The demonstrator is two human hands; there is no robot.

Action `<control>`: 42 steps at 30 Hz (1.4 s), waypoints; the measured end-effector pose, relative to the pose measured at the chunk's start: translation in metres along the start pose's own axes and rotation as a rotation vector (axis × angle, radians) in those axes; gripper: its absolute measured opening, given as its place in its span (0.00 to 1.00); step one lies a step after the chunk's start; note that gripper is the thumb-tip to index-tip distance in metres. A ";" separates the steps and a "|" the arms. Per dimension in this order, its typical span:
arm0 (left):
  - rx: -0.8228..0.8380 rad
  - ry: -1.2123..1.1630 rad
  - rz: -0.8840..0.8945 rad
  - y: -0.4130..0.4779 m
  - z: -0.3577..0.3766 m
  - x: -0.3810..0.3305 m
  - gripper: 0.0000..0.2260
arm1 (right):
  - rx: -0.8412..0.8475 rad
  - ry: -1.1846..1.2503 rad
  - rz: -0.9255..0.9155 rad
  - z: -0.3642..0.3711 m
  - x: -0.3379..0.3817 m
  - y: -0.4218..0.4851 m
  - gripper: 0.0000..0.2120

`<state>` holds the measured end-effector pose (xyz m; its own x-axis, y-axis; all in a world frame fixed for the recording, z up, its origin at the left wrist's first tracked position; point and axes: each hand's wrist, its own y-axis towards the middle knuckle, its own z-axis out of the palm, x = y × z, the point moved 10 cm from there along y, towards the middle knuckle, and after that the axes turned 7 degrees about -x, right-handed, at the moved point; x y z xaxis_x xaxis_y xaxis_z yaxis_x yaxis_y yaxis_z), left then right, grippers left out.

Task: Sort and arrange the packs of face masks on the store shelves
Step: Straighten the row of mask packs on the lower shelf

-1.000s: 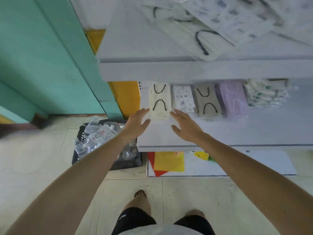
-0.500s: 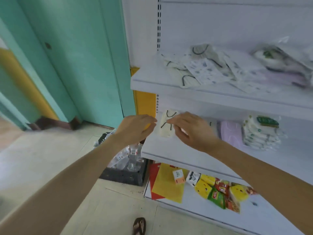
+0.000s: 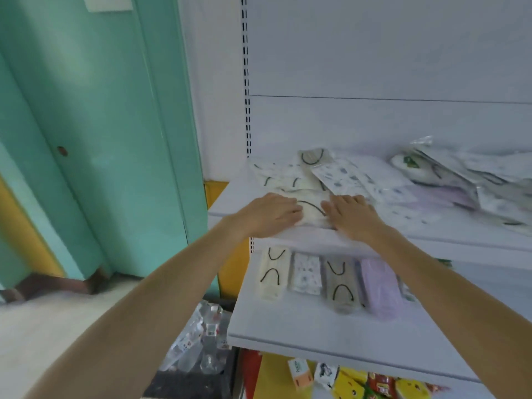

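A jumble of face mask packs (image 3: 345,177) covers the upper shelf (image 3: 305,239): cream, patterned white, grey and lilac ones, more at the right (image 3: 449,180). At its front edge lies a cream pack with black ear loops (image 3: 312,210). My left hand (image 3: 270,214) lies flat on that pack's left end and my right hand (image 3: 355,216) on its right end. On the lower shelf (image 3: 288,329) stands a neat row: a cream pack (image 3: 272,272), a patterned pack (image 3: 306,273), a grey pack (image 3: 341,283) and a lilac pack (image 3: 380,286). My right arm hides whatever is further right.
A teal door (image 3: 95,139) fills the left. On the floor by the shelf unit sits a black crate of clear bottles (image 3: 198,347). Colourful packets (image 3: 359,381) lie on the bottom shelf. A slotted upright (image 3: 245,82) runs up the shelf's back panel.
Both hands have risen from the cream pack on the lower shelf to the upper shelf, and now rest on a cream pack there. My view has tilted upward.
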<state>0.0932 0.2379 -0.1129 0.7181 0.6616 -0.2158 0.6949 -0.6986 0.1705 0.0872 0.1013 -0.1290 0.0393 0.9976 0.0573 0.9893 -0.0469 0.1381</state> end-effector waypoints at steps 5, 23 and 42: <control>-0.112 -0.033 0.035 0.017 -0.019 0.016 0.14 | 0.002 0.110 0.203 -0.006 -0.048 0.022 0.30; 0.215 0.072 -0.386 0.026 -0.019 0.115 0.42 | 0.003 0.027 0.062 0.000 0.005 0.138 0.22; 0.114 -0.257 -0.450 0.008 -0.073 0.142 0.21 | -0.345 0.296 0.063 -0.020 0.022 0.161 0.16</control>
<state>0.2031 0.3459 -0.0724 0.3074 0.8246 -0.4749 0.9135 -0.3955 -0.0954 0.2444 0.1142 -0.0856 0.0067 0.9370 0.3492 0.8796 -0.1717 0.4437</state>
